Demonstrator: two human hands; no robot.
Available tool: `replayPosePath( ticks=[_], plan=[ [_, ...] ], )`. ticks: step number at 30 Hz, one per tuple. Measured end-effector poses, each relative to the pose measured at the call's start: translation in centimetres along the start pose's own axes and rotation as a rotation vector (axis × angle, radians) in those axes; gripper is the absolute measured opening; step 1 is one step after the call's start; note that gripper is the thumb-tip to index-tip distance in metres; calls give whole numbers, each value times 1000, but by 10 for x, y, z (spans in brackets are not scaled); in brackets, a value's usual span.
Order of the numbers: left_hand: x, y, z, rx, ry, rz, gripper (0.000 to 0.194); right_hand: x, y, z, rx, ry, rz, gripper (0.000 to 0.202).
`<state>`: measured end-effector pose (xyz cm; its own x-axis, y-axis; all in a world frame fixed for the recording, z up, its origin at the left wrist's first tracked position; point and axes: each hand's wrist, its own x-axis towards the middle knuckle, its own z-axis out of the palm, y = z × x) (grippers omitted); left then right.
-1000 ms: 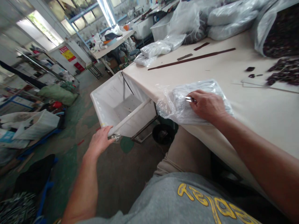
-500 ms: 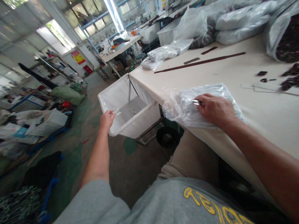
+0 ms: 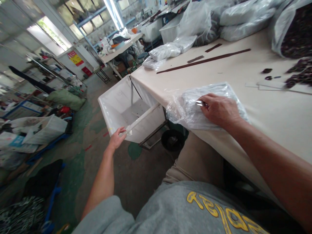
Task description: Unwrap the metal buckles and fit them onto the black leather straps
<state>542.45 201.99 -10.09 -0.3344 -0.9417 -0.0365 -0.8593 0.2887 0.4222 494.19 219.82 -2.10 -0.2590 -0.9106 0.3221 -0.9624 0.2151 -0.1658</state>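
Observation:
My left hand [image 3: 117, 139] reaches out over the near rim of a white plastic bin [image 3: 152, 123]. A crumpled scrap of clear plastic [image 3: 129, 131] is at its fingertips. On the table, my right hand [image 3: 220, 109] rests on a clear plastic bag [image 3: 192, 118] with flat, pale contents. That hand is closed around metal snips [image 3: 200, 103]; only their shiny blades stick out past the fingers, and the handle is hidden. Toward the bin, one end of the bag lies loose and crinkled.
The cream tabletop [image 3: 270, 110] bears a long dark strip [image 3: 204, 61], dark small pieces [image 3: 301, 73] and several filled plastic bags [image 3: 246, 16]. Below the table's edge stands a black bucket [image 3: 172, 140]. Crates and a blue pallet [image 3: 52, 198] line the floor at left.
My left hand has moved right and down with the plastic scrap, along the bin's near rim. My right hand stays on the bag with the snips. The view has shifted slightly.

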Motion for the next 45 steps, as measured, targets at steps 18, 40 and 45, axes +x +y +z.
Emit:
replayPosePath(
  ticks=[18, 40, 45],
  plan=[
    [-37, -2, 13, 304, 44, 37, 92, 0, -3, -3, 0, -19, 25, 32],
    [-21, 15, 27, -699, 336, -287, 69, -2, -5, -6, -39, -18, 23, 28],
    [-18, 23, 13, -921, 302, -413, 72, -2, -3, -4, -31, -8, 25, 29]
  ],
)
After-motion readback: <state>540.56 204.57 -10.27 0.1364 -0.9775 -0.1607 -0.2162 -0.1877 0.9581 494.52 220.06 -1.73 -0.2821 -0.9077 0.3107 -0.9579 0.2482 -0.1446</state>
